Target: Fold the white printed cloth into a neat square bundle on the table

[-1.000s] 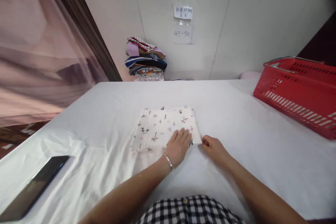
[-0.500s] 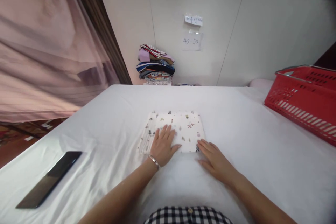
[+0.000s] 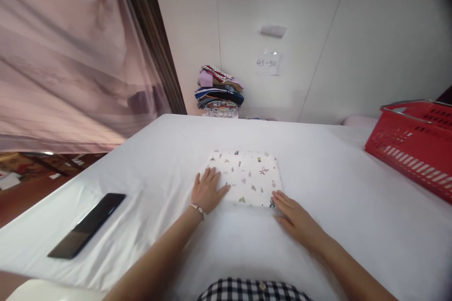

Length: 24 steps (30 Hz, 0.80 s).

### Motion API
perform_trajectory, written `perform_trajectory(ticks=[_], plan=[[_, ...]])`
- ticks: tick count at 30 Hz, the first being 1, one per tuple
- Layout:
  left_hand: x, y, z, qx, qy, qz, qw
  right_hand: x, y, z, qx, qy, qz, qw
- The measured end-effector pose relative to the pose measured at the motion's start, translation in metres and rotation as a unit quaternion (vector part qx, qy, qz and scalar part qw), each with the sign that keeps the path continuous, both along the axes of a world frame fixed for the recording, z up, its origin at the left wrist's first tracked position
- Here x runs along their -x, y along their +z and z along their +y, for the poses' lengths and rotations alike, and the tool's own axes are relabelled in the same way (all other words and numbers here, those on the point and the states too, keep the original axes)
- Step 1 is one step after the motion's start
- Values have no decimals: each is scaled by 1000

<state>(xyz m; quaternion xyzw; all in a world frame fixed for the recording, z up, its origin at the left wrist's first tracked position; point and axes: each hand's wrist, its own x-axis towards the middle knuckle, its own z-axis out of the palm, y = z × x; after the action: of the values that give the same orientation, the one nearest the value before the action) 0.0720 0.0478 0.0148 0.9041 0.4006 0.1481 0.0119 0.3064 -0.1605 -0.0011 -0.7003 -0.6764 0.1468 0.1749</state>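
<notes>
A folded white cloth printed with small coloured motifs lies flat in the middle of the white-covered table. My left hand, a bracelet at its wrist, rests palm down over the cloth's left edge with fingers spread. At the near right corner, the fingertips of my right hand touch the cloth, its fingers stretched out and thumb apart. Neither hand grips anything.
A black phone-like slab lies at left on the table. A red plastic basket stands at right. Beyond the far edge is a stack of folded clothes; a "45-50" paper hangs on the wall. A pink curtain hangs at left.
My left hand has slid left across the cloth, from its middle to its left edge. The right hand stays at the near right corner. The view has shifted slightly.
</notes>
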Motion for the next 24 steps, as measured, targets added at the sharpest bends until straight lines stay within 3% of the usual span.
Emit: perform_trajectory(ticks=[6, 9, 15, 19, 24], plan=[[31, 0, 25, 137, 142, -70, 978, 2, 6, 0, 1, -24, 71, 997], [37, -1, 27, 184, 170, -113, 961, 4, 11, 0, -23, -94, 133, 986], [48, 15, 23, 208, 169, -131, 954, 5, 10, 1, 6, -283, 179, 942], [58, 23, 18, 242, 132, -99, 956, 7, 8, 4, 44, -311, 197, 929], [63, 22, 18, 285, 97, -60, 952, 12, 13, 11, 59, -303, 158, 938]])
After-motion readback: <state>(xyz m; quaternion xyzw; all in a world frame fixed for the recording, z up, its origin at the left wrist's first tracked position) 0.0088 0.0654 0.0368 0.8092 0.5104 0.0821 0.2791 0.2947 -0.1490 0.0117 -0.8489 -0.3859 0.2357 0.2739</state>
